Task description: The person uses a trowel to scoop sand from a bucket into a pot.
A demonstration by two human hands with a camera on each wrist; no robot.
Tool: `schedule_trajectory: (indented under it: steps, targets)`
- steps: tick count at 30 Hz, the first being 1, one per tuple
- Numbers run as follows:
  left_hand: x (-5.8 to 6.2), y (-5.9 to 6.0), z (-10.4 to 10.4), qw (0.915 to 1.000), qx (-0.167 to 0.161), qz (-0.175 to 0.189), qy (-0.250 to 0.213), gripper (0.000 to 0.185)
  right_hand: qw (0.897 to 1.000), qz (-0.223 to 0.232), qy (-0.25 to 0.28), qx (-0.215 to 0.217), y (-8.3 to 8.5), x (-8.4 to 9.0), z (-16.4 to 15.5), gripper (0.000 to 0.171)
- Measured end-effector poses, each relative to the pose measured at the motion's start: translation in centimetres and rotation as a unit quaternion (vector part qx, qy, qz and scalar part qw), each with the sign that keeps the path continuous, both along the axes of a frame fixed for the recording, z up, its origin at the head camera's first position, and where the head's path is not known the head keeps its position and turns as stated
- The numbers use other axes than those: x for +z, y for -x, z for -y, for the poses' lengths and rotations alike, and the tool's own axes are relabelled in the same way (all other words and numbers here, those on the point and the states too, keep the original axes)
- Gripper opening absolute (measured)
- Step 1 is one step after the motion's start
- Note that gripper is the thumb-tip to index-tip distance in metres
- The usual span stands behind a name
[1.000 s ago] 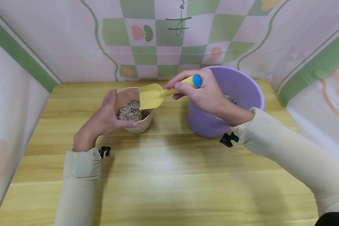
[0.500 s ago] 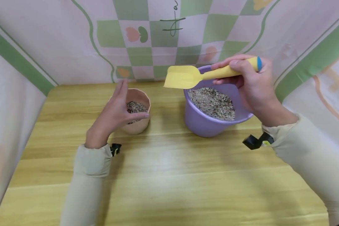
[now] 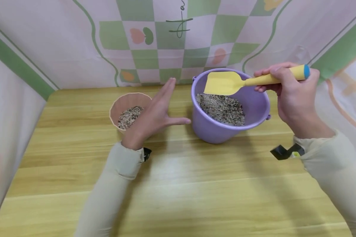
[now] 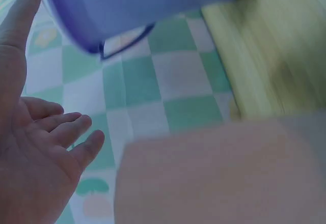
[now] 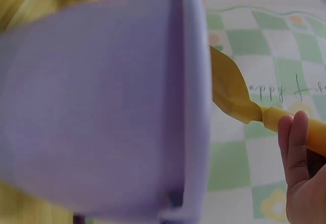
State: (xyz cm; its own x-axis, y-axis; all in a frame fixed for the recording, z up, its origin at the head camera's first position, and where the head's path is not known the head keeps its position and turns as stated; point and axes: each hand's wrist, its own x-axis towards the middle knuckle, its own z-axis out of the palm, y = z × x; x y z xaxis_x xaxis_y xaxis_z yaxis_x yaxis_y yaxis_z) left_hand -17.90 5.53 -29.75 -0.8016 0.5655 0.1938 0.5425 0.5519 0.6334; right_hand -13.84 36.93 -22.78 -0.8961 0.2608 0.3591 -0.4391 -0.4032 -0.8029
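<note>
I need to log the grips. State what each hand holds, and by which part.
The right hand grips the yellow scoop by its handle, near the blue end, blade over the purple bucket. The left hand holds nothing; its fingers are straight beside the pink pot.

Bright, even overhead light throws soft shadows on the glossy wooden tabletop (image 3: 178,184), while both wrist views blur the close round purple plastic bucket (image 5: 102,112).

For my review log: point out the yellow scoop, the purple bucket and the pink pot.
yellow scoop (image 3: 222,83), head view, on its blade.
purple bucket (image 3: 216,130), head view, front wall.
pink pot (image 3: 118,104), head view, left rim.
</note>
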Motion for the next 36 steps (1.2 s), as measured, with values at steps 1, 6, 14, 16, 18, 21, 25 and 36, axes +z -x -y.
schedule_trajectory:
  steps: [1,6,14,16,18,21,25,36]
  targets:
    - [-0.1,0.0,-0.5,1.0,-0.005,-0.002,0.002,0.125,1.0,0.002,-0.007,-0.005,0.0,-0.1,-0.2,0.011]
    - [-0.3,0.0,-2.3,0.9997,-0.022,0.012,0.003,0.124,0.998,0.042,-0.048,-0.024,0.1,-0.7,-1.2,0.01]
    - [-0.4,0.0,-4.3,0.9991,-0.035,0.017,-0.016,0.119,0.986,0.105,-0.121,-0.045,0.3,-1.7,-1.7,0.015]
    - [-0.4,-0.1,-4.4,0.9994,-0.031,0.017,-0.007,0.12,0.984,0.111,-0.131,-0.046,0.4,-1.8,-1.7,0.016]
    - [-0.4,-0.2,-4.5,0.9995,-0.026,0.017,0.002,0.121,0.983,0.113,-0.135,-0.046,0.5,-1.9,-1.6,0.015]
    - [-0.3,-0.2,-4.5,0.9996,-0.025,0.012,0.009,0.121,0.98,0.124,-0.148,-0.052,0.6,-2.2,-1.5,0.015]
    - [-0.3,-0.2,-4.6,0.9995,-0.024,0.01,0.016,0.12,0.969,0.147,-0.188,-0.062,0.7,-2.6,-1.2,0.017]
    - [-0.4,-0.3,-4.5,0.9993,-0.022,0.021,0.021,0.12,0.947,0.149,-0.283,-0.021,0.7,-3.0,-0.9,0.017]
